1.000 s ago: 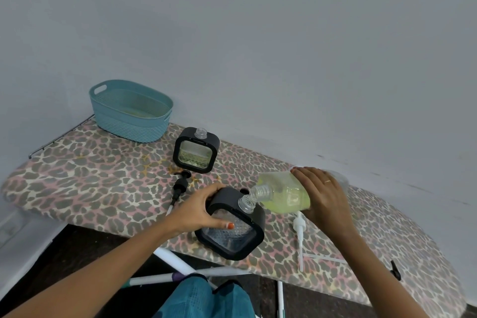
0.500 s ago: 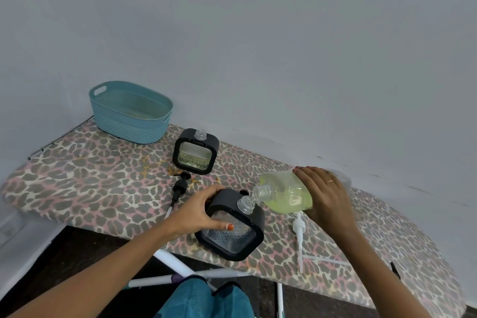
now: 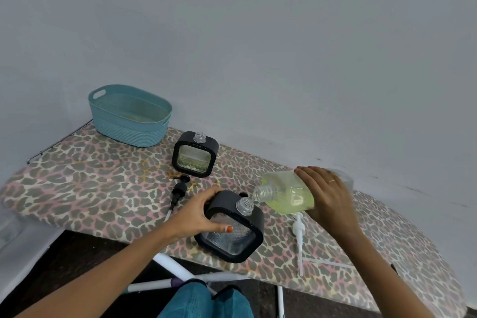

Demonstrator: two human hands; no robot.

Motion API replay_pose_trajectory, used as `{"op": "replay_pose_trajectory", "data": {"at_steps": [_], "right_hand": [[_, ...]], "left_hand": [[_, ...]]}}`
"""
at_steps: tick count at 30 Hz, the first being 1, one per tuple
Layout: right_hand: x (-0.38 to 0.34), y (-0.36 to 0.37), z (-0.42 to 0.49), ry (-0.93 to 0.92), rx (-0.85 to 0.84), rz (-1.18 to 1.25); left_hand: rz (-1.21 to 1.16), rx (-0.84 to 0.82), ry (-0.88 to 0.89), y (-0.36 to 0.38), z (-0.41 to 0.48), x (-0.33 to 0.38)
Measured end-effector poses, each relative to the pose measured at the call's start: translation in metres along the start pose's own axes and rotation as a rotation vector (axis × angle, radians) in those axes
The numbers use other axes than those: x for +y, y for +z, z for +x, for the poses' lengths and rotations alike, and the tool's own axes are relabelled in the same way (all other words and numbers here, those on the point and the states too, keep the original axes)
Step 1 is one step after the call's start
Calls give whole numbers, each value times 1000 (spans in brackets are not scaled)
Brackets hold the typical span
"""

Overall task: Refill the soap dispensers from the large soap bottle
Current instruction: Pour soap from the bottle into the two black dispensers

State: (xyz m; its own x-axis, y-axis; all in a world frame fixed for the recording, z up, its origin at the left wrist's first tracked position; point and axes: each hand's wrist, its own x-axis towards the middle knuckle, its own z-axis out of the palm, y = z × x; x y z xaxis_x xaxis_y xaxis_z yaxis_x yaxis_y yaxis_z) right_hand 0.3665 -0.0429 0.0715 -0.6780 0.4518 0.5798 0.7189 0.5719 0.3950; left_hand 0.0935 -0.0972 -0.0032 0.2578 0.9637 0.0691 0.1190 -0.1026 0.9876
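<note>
My left hand (image 3: 197, 215) grips the near black-framed square soap dispenser (image 3: 232, 230), which leans on the board with its clear neck uncapped. My right hand (image 3: 326, 197) holds the large clear soap bottle (image 3: 286, 192) of yellow-green soap, tipped to the left with its open mouth just above the dispenser's neck. A second black square dispenser (image 3: 195, 154) stands upright behind, uncapped, with some greenish soap at its bottom.
A leopard-print ironing board (image 3: 77, 188) carries everything. A teal basket (image 3: 129, 116) stands at the back left. A black pump (image 3: 178, 193) lies left of my left hand, a white pump (image 3: 299, 235) lies under the big bottle. A grey wall rises behind.
The large bottle has tipped and shifted slightly; its mouth stays over the dispenser's neck. Both hands keep their grips.
</note>
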Motion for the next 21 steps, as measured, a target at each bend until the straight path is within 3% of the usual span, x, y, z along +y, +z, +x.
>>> {"op": "replay_pose_trajectory", "data": {"at_steps": [21], "right_hand": [[4, 1, 0, 7, -13, -19]], "left_hand": [[13, -12, 14, 0, -3, 3]]}}
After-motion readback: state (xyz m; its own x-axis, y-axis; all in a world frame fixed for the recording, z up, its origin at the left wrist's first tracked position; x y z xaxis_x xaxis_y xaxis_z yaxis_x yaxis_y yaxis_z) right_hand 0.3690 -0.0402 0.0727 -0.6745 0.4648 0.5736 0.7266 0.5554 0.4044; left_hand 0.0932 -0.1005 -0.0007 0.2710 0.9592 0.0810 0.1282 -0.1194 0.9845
